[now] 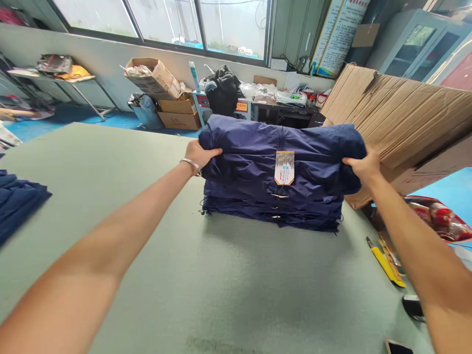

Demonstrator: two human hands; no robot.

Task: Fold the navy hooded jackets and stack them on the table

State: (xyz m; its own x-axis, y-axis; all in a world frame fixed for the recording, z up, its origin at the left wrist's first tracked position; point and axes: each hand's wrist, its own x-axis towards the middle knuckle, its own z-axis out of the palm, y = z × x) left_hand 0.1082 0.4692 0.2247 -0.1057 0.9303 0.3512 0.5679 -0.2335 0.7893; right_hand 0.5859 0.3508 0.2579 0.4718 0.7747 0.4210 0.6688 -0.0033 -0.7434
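A folded navy jacket [247,147] is stretched between my two hands, over a stack of similar folded garments [250,204]. A printed hang tag [284,168] lies on its front, right of the middle. My left hand [201,156] grips the left end, thumb on top and the other fingers hidden behind the cloth; a bracelet circles that wrist. At the right end my right hand [363,167] holds the jacket the same way. Whether the jacket rests on the stack or hangs just above it, I cannot tell.
More navy garments [18,201] lie at the left edge of the green table [140,196]. Large cardboard [401,118] stands at the right. A yellow utility knife [387,265] lies near the right edge, with a dark object [413,309] below it. Boxes [179,118] stand beyond the table.
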